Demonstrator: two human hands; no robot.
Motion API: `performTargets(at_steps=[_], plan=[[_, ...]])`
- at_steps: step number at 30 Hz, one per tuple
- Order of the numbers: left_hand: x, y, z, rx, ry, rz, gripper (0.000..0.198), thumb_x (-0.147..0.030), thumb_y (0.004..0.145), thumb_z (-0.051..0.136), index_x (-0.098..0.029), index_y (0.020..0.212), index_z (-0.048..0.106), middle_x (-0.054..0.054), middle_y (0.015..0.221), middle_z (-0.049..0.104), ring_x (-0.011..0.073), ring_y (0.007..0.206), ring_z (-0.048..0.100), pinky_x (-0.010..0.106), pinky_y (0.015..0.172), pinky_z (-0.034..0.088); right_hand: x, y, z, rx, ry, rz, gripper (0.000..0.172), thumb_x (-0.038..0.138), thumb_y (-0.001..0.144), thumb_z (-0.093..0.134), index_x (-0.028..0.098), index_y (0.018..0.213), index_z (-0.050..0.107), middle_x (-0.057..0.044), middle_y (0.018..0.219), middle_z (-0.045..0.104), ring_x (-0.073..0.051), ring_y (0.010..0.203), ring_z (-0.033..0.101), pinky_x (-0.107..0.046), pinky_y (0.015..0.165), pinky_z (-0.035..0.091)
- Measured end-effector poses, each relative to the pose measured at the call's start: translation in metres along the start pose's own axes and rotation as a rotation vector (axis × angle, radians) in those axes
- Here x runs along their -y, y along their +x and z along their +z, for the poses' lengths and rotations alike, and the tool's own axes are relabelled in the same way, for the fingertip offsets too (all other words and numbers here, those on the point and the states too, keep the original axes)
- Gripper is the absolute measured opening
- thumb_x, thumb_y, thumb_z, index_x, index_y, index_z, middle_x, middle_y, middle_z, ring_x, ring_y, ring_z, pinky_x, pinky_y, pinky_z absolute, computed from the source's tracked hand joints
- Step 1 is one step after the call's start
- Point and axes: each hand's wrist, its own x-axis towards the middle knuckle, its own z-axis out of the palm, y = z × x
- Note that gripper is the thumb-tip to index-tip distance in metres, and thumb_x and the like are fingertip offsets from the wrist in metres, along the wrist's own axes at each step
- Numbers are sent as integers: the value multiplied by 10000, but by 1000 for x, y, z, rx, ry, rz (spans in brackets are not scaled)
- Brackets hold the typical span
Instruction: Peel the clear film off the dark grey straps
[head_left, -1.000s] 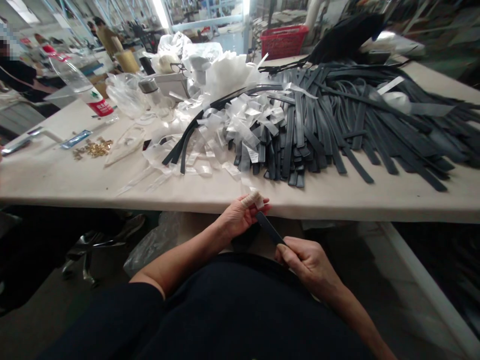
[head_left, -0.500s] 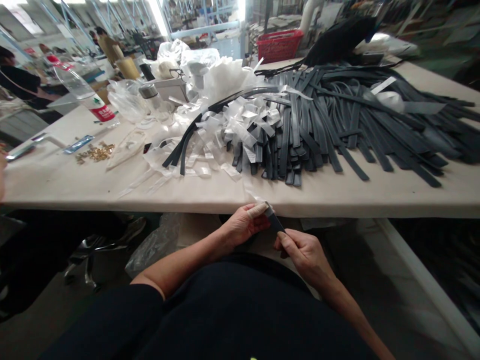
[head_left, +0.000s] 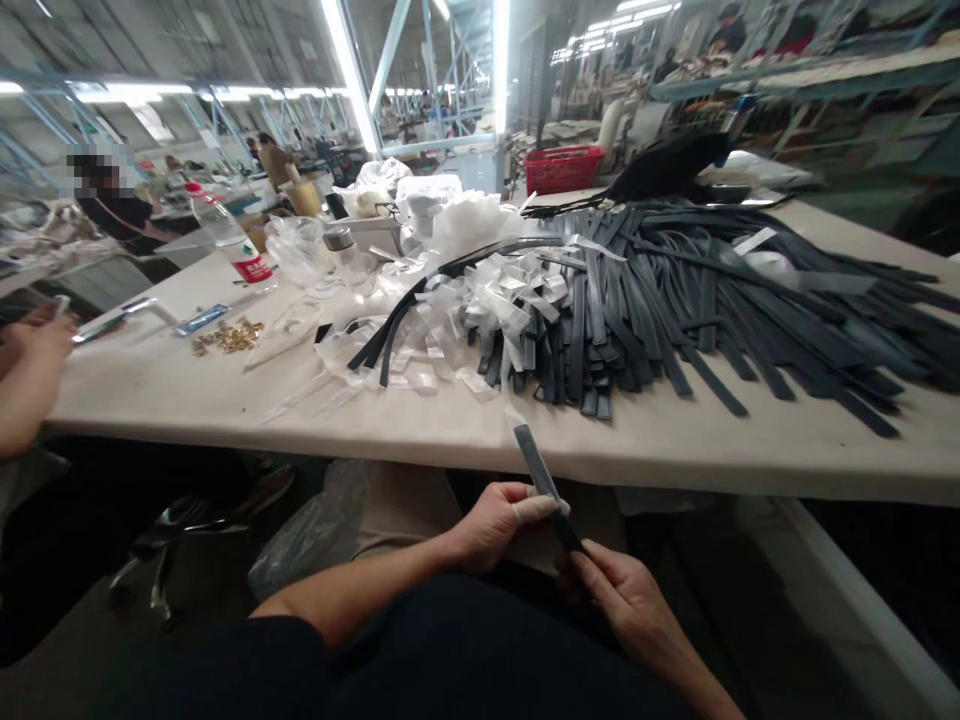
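Observation:
Both my hands hold one dark grey strap (head_left: 534,462) in front of my lap, below the table's front edge. My left hand (head_left: 501,522), with a taped thumb, pinches the strap near its middle. My right hand (head_left: 619,598) grips the strap's lower end. The strap's upper tip points up toward the table and carries a bit of clear film. On the table lies a big pile of the same dark straps (head_left: 675,300), and beside it a heap of clear plastic strips (head_left: 480,300).
The beige table (head_left: 187,385) also bears a water bottle (head_left: 232,245), small brass fittings (head_left: 229,337), clear bags and a white tray. Another person's hand (head_left: 34,365) rests at the far left. A red basket (head_left: 562,168) stands behind. A plastic bag sits under the table.
The view has tilted up, so the table and hands sit lower in the picture. My left hand has slid down the strap, so more of the strap's tip now sticks up free.

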Motion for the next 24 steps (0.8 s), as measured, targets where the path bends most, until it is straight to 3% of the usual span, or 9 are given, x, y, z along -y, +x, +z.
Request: performTargets(at_steps=[4, 7, 12, 15, 19, 24], plan=[[-4, -8, -4, -55, 61, 101, 341, -414, 657, 841, -138, 852, 791, 38, 777, 727, 123, 720, 585, 240, 744, 417, -1, -12, -10, 4, -118, -79, 447, 576, 947, 469, 200, 872, 699, -35, 773, 694, -220, 722, 656, -281, 658, 501], [-1, -11, -6, -83, 72, 79, 335, -424, 646, 846, -149, 831, 794, 29, 750, 724, 117, 695, 579, 240, 727, 425, -15, -23, -7, -84, -139, -44, 482, 605, 932, 474, 210, 789, 710, -22, 690, 678, -196, 626, 635, -254, 576, 470], [15, -13, 2, 74, 116, -71, 433, -446, 535, 898, -142, 826, 794, 53, 762, 734, 165, 703, 633, 296, 751, 484, -15, -17, 8, -151, -148, -144, 440, 554, 944, 481, 209, 829, 729, -20, 663, 655, -185, 604, 616, -236, 553, 478], [15, -14, 3, 85, 145, -18, 446, -461, 539, 893, -149, 842, 796, 68, 810, 748, 195, 771, 660, 313, 794, 502, -21, -26, 6, -154, -83, -152, 410, 552, 921, 516, 221, 930, 758, -39, 741, 699, -211, 668, 663, -239, 603, 531], [18, -12, -1, 30, 161, 28, 415, -468, 575, 875, -164, 847, 800, 72, 861, 764, 212, 857, 672, 321, 879, 490, -46, -48, 0, -268, -67, -25, 447, 651, 855, 563, 268, 839, 793, -52, 732, 730, -247, 678, 702, -248, 615, 565], [27, -10, 3, 157, 189, -38, 447, -474, 537, 890, -153, 834, 799, 69, 835, 750, 205, 813, 668, 329, 847, 508, -43, -35, 4, -207, -144, -108, 381, 540, 910, 547, 248, 903, 791, -51, 738, 731, -224, 654, 706, -207, 591, 567]])
